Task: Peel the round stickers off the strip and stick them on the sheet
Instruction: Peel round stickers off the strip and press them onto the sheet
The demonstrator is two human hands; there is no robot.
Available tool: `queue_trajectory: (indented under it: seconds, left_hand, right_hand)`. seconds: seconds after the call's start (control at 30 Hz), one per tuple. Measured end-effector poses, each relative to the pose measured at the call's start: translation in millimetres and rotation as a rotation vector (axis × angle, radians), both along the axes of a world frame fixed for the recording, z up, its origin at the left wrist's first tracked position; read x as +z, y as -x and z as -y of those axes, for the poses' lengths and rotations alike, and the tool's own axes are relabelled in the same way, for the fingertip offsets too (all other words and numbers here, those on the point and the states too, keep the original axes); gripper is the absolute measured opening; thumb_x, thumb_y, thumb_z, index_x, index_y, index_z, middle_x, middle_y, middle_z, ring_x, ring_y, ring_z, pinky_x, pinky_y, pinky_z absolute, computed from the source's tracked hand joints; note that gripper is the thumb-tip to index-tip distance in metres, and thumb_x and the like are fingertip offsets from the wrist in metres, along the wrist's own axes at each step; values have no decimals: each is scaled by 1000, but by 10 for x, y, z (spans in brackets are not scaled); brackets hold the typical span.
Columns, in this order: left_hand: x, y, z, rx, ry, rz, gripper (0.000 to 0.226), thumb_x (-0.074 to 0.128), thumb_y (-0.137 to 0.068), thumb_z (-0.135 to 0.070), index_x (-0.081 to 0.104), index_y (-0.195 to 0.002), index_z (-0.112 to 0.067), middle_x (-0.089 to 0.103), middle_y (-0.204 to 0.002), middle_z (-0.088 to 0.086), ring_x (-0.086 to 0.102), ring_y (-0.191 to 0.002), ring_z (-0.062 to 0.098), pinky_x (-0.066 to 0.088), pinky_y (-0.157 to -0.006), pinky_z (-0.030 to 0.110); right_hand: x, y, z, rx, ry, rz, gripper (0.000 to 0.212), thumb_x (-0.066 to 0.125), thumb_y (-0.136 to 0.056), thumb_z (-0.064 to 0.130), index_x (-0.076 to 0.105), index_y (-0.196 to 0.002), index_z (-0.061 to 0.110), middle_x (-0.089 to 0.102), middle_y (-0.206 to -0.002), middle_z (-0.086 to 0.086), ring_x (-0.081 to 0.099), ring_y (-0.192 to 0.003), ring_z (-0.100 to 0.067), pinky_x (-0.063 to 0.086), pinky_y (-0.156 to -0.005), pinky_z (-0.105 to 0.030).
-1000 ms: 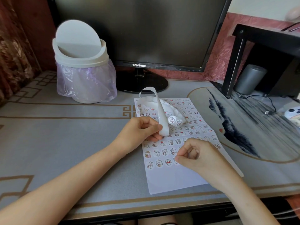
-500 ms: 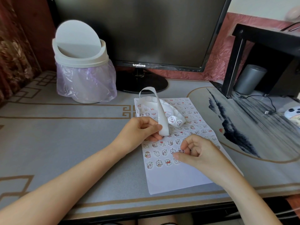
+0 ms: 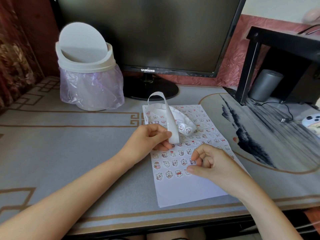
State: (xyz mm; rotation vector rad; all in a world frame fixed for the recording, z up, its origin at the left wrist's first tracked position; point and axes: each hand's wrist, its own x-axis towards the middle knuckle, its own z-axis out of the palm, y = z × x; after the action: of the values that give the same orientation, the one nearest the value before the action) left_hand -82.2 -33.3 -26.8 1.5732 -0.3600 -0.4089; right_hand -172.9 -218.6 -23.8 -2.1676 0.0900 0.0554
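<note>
Above the left hand [image 3: 147, 142], the strip [image 3: 170, 122] loops up over the sheet [image 3: 181, 191], its end still pinched in that grip. Right of it, the right hand [image 3: 214, 165] has lifted its forefinger off the sticker [image 3: 192, 161] pressed a moment ago: fingers curled, gripping nothing, thumb on the sheet.

Sheet [image 3: 183, 191] before monitor [image 3: 147, 32]

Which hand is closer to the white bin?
Left. The left hand is to the right of the bin and nearer the person, gripping the strip. The right hand is farther right and nearer the person, over the sheet.
</note>
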Motion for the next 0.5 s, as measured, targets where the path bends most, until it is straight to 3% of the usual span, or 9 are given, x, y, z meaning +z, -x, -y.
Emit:
queue_trajectory:
  seconds: [0.2,0.37,0.5]
  left_hand:
    - [73,32,-16,48,66,57,15,55,-92,-10,59,-89,4,67,-66,7,64,-54,9,52,-50,19]
    - [82,20,-27,61,128,86,14,54,-93,-11,58,-86,1,65,-68,9,64,-60,12,53,-51,22]
    - [81,14,-27,59,159,96,15,53,-93,-13,58,-87,-1,65,-67,3,66,-64,16,54,-53,24]
  right_hand:
    - [30,-50,-18,-10,-66,20,10,69,-82,13,62,-78,18,59,-69,4,47,-50,-4,40,-51,-16]
    - [141,-207,-104,-96,-107,263,14,74,-78,15,65,-77,25,65,-71,12,55,-62,-9,46,-65,-29]
    - [180,-351,-220,-77,-30,382,15,75,-76,17,64,-79,27,65,-80,17,56,-72,-5,43,-64,-24]
